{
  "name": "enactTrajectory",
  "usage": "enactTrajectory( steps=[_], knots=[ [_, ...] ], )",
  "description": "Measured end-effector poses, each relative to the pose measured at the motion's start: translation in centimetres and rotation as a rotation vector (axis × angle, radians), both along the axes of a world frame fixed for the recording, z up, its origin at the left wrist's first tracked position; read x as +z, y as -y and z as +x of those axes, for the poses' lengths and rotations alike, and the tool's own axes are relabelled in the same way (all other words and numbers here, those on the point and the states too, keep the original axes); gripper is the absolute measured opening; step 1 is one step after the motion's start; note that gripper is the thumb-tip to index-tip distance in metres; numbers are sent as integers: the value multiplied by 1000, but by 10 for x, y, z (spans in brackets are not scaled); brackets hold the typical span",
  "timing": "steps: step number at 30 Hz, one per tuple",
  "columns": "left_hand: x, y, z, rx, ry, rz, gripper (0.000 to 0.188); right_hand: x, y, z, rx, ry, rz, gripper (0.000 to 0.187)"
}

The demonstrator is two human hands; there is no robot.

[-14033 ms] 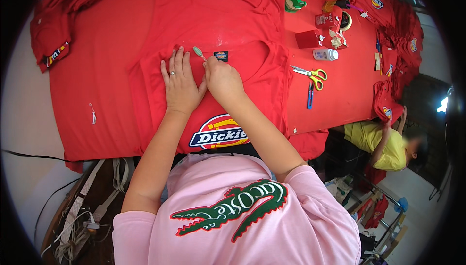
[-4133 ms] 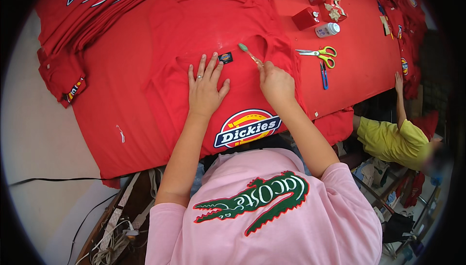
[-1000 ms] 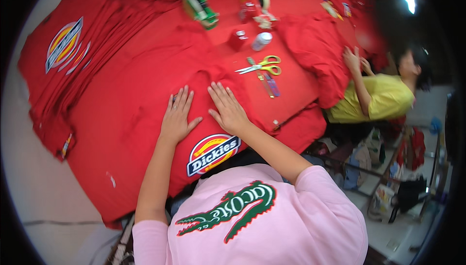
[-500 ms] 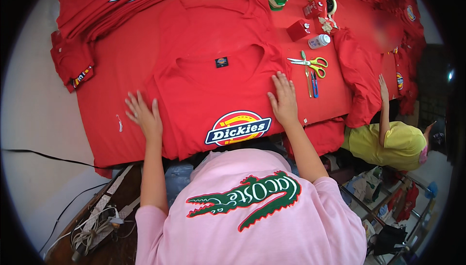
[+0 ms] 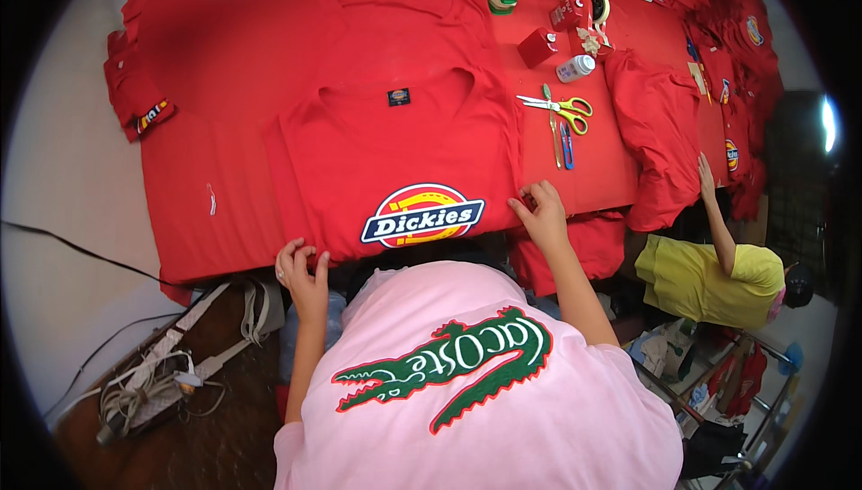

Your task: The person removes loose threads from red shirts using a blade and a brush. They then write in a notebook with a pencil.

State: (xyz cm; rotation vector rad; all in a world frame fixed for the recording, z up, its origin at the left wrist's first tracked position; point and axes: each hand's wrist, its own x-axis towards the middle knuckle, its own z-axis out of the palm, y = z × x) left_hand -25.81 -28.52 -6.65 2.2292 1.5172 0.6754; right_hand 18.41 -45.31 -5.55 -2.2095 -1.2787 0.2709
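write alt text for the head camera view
A person's left hand and right hand are at the near corners of a red shirt laid out on a red table. Scissors and a white bottle are right of the shirt.

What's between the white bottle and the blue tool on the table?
The scissors lie between the white bottle and the blue tool, as the head view shows.

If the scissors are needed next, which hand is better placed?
Right, most likely: the right hand is by the red shirt's right edge, and the scissors lie beyond that edge. The left hand is farther off, by the shirt's near left corner.
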Motion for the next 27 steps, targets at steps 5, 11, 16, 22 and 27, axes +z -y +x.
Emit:
enactTrajectory(
  steps=[5,11,16,22,27],
  knots=[
    [-17,-7,-17,168,626,-482,21,-4,12,28,26,-352,91,23],
    [18,-22,-31,190,750,-616,14,-12,48,38,-212,-1079,193,10],
    [25,-33,-35,-20,462,-563,30,0,25,24,-139,-863,194,11],
    [42,-44,-45,-112,-104,-443,37,-1,46,55,-99,-469,-124,15],
    [1,-60,-38,-15,130,-664,33,-10,13,61,-97,-642,44,14]
  ],
)
